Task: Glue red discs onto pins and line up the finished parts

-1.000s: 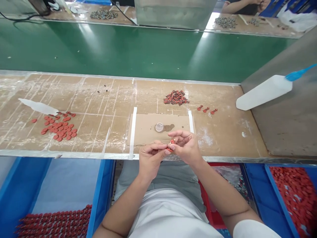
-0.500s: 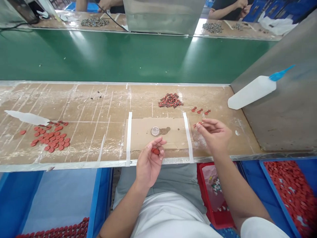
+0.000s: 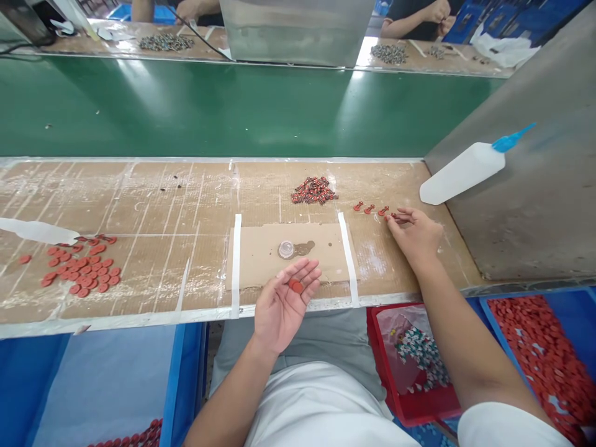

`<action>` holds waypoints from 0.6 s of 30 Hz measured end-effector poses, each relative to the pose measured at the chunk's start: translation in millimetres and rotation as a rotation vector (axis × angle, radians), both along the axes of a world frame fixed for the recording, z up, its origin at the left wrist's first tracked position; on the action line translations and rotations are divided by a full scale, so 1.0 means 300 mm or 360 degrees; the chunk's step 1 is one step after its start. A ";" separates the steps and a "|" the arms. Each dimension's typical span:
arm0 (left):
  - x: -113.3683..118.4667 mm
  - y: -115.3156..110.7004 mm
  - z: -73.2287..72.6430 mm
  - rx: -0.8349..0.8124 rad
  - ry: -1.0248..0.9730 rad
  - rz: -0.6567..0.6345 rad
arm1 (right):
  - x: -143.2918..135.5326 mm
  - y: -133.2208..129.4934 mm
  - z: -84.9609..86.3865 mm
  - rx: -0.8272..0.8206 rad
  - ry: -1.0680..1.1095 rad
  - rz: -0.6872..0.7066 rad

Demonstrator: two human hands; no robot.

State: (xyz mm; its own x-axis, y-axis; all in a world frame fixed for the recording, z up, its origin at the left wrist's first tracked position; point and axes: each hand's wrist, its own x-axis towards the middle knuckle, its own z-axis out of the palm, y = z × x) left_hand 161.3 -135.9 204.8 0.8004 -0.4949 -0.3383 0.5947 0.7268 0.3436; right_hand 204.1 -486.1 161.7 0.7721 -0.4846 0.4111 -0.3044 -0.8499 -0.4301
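My left hand [image 3: 279, 313] lies palm up above the table's front edge, fingers loosely curled, with red discs [image 3: 295, 285] in it; how many I cannot tell. At the right, my right hand [image 3: 418, 241] pinches a small red part [image 3: 393, 216] at the end of a row of similar red parts [image 3: 369, 209], each a disc with a short stem. Behind lies a heap of small red-and-black pieces [image 3: 313, 190]. A small round clear dish [image 3: 285, 249] sits beside a dark wet stain on a taped cardboard sheet [image 3: 256, 267].
Loose red discs [image 3: 86, 274] lie at the left beside a white nozzle bottle [image 3: 40, 231]. A white bottle with blue tip [image 3: 460, 174] leans against a metal box [image 3: 521, 217]. Blue bins [image 3: 186, 372] and a red tray [image 3: 405, 413] stand below the table edge.
My right hand has moved right and away from me, to the end of the row, with the red part. My left hand has opened wider, showing the red disc more plainly.
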 end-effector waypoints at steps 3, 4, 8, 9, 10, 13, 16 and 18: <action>0.002 -0.001 0.000 0.0021 0.0019 -0.0005 | 0.010 -0.008 -0.005 0.0046 -0.0013 0.0015; 0.002 -0.002 0.000 0.0022 0.0024 -0.0007 | 0.010 -0.009 0.000 0.0063 -0.0035 0.0011; 0.002 -0.010 0.002 -0.0014 0.0001 -0.0016 | -0.034 0.042 0.064 0.0057 -0.0190 -0.0060; 0.002 -0.012 0.002 -0.0028 -0.0010 -0.0017 | -0.060 0.078 0.088 0.0059 -0.0255 -0.0055; 0.002 -0.015 0.001 -0.0042 -0.0020 -0.0018 | -0.092 0.125 0.114 0.0090 -0.0340 -0.0004; 0.000 -0.025 -0.002 -0.0097 -0.0035 -0.0014 | -0.205 0.311 0.176 0.0196 -0.0647 0.0389; -0.008 -0.036 -0.002 -0.0160 -0.0039 -0.0030 | -0.282 0.493 0.197 0.0302 -0.0464 0.1031; -0.017 -0.040 0.002 -0.0186 -0.0059 -0.0041 | -0.290 0.576 0.188 0.0286 -0.0410 0.1275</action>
